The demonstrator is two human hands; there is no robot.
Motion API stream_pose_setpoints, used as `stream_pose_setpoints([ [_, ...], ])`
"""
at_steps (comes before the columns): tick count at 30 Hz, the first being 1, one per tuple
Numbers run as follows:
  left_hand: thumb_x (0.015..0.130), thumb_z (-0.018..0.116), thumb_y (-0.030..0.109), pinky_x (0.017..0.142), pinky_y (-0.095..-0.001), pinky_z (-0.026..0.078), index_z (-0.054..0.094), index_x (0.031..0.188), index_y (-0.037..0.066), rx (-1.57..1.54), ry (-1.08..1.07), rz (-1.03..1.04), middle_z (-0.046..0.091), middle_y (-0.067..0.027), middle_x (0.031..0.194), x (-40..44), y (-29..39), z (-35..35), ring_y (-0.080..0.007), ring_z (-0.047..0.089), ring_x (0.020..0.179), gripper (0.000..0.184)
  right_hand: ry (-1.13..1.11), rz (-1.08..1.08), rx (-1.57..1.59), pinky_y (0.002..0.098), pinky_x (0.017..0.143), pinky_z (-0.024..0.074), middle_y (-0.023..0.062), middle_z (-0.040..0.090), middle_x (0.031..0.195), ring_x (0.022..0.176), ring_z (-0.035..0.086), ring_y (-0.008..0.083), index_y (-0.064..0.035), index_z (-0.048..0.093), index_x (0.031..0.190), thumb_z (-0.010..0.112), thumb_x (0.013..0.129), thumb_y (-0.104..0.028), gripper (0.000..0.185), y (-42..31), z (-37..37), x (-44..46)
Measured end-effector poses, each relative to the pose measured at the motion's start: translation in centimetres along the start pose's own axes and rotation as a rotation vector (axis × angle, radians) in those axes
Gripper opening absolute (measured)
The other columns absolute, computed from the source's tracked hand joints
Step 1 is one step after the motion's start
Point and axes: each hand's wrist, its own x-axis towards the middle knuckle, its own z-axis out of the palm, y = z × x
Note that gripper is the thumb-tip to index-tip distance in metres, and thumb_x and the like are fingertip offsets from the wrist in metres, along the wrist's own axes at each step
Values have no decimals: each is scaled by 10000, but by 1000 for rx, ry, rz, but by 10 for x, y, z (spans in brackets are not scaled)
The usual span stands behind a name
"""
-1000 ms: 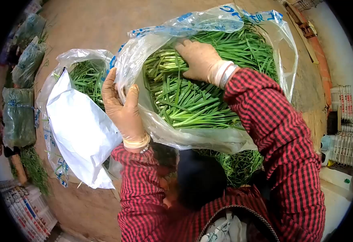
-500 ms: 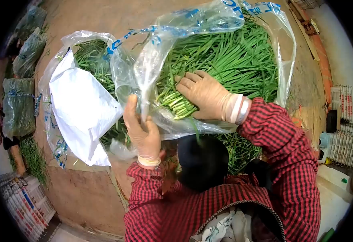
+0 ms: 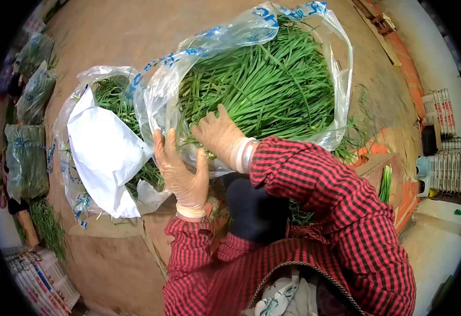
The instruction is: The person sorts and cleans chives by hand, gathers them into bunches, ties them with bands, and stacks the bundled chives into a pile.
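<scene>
Long green leafy stalks that look like garlic chives [image 3: 272, 79] fill a clear plastic bag [image 3: 341, 79] with blue print. My right hand [image 3: 217, 136], in a pale glove, is at the near left end of the stalks. Its fingers are curled down into them, and the fingertips are hidden. My left hand [image 3: 183, 176], also gloved, is upright at the bag's near left corner. Its fingers point away from me, with the thumb apart, beside the bag's bunched plastic. Left of it, a white sheet [image 3: 106, 152] covers part of a second bag [image 3: 64, 126] of greens.
Several filled plastic bags [image 3: 26, 163] line the left side, with loose greens [image 3: 48, 226] below them. A small bunch of stalks [image 3: 385, 184] is on the right. Stacked crates [image 3: 449, 171] stand at the far right, and others [image 3: 43, 279] at lower left.
My right hand has moved left and curled its fingers; before, it lay flatter over the pale stem ends. My left hand's fingers have straightened. The view has shifted, and the small bunch at right now shows.
</scene>
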Motion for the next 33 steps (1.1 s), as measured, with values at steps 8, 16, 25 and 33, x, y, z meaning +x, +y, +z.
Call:
stream_pose_setpoints([
  [8, 806, 682, 118, 1089, -426, 320, 435, 1373, 21, 151, -159, -78, 455, -210, 1383, -7, -39, 2, -345, 426, 1291, 626, -41, -13, 305, 405, 757, 506, 114, 677, 940, 906, 659, 299, -65, 635, 1014, 658, 683, -62, 333, 35, -28, -9],
  [16, 889, 531, 18, 996, -358, 425, 599, 1170, -51, -302, 138, -85, 618, -161, 1193, 3, 3, -27, -263, 583, 1111, 297, 390, 263, 613, 365, 802, 538, 137, 644, 957, 885, 649, 284, -43, 556, 1117, 774, 653, -247, 551, 106, -56, -59],
  [25, 1014, 423, 255, 1124, -356, 283, 336, 1430, -44, -1643, -54, -669, 371, -163, 1469, 11, 36, 48, -251, 350, 1363, 519, 460, 444, 1276, 255, 773, 491, 43, 631, 970, 867, 579, 115, 36, 524, 1148, 700, 696, 2, 486, 137, -73, -75],
  [33, 1016, 420, 238, 934, -340, 493, 425, 1388, 14, -1258, 112, -368, 540, -146, 1297, 26, 57, 93, -225, 581, 1100, 434, 203, 102, 714, 399, 1036, 402, 212, 525, 1254, 1190, 502, 354, -40, 432, 1359, 730, 640, -203, 796, 115, -55, -63],
])
